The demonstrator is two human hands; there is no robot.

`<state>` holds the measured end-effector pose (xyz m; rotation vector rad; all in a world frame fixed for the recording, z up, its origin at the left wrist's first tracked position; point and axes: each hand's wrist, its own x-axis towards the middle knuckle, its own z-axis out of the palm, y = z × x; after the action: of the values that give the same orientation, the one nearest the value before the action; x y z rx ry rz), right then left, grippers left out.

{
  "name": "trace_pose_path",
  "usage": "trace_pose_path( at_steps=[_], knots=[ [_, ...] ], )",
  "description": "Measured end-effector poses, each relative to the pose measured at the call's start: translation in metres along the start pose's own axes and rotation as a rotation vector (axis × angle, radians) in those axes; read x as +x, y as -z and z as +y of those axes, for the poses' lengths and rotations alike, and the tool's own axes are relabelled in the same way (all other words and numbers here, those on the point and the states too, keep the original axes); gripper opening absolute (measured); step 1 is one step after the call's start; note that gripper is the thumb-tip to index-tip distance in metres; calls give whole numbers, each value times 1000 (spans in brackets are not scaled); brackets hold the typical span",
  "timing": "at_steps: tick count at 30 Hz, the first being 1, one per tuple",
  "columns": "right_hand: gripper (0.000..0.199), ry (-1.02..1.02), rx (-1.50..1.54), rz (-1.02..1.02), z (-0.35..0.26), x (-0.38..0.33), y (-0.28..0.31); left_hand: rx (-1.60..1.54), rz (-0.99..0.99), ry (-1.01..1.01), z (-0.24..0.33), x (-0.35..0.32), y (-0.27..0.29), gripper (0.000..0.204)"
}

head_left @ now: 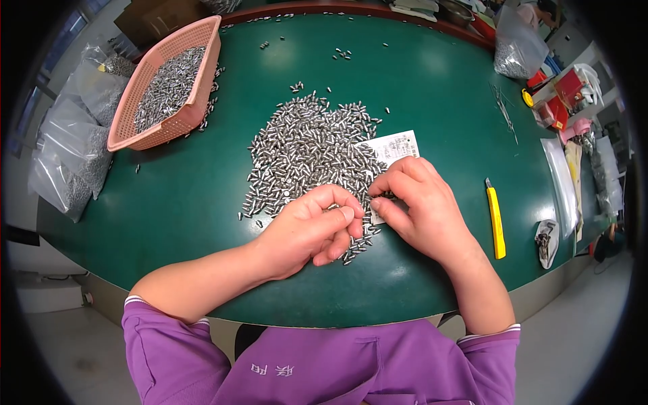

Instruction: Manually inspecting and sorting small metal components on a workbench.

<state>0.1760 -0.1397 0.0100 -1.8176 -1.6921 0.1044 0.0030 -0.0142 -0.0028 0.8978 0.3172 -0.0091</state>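
Note:
A broad heap of small silvery metal pins (307, 145) lies on the green tabletop in front of me. My left hand (310, 226) is over the heap's near edge, its thumb pressed against a curled index finger; whatever sits in that pinch is hidden. At the heap's right near side is my right hand (418, 206), fingers bent toward the thumb among the pins. I cannot make out what its fingertips hold. Beyond the right hand, a white printed paper slip (406, 144) sticks out, partly covered by pins and the hand.
A pink plastic basket (120, 128) of similar pins stands at the far left, beside clear bags of pins (67, 155). On the right lie a yellow utility knife (496, 223), thin wires (503, 111) and a small bag with dark contents (547, 243). Another bag (520, 47) stands at the back right.

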Motion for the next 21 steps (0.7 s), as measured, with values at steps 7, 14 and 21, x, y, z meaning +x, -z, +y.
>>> trace_pose_path(
  at_steps=[7,14,21],
  knots=[
    [11,25,-48,-4,-2,0,-5,51,21,3,1,1,-3,12],
    [14,102,35,142,-7,4,0,31,35,-2,-1,0,-2,10],
    [19,228,99,152,-13,3,-4,49,47,-17,-3,-1,-1,12]
  ],
)
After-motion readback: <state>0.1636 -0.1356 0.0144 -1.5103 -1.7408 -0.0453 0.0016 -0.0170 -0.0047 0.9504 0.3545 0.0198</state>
